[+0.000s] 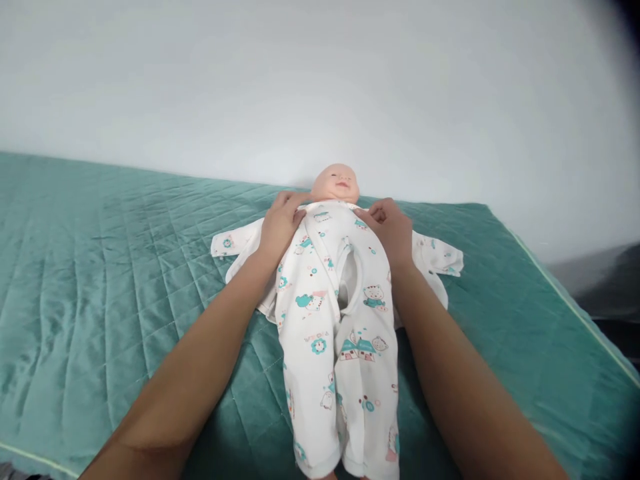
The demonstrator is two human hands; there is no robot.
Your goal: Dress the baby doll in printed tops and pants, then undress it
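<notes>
A baby doll (334, 183) lies on its back on the bed, head toward the wall. White split-crotch baby pants (310, 340) with teal and pink animal prints cover it from chest to ankles. A matching baby shirt (437, 253) shows beneath, its sleeves spread out to both sides. My left hand (283, 223) is at the doll's left-of-view shoulder, with thumb and fingers closed on the pants' upper edge. On the other side, my right hand (390, 227) has curled fingers and pinches the pants' top near the chest. Both sets of fingertips are partly hidden.
A green quilted bedcover (125, 280) spreads under the doll. Behind it rises a plain pale wall (280, 87). The bed's edge (565, 287) runs down the right side, with a dark object (613, 287) beyond it.
</notes>
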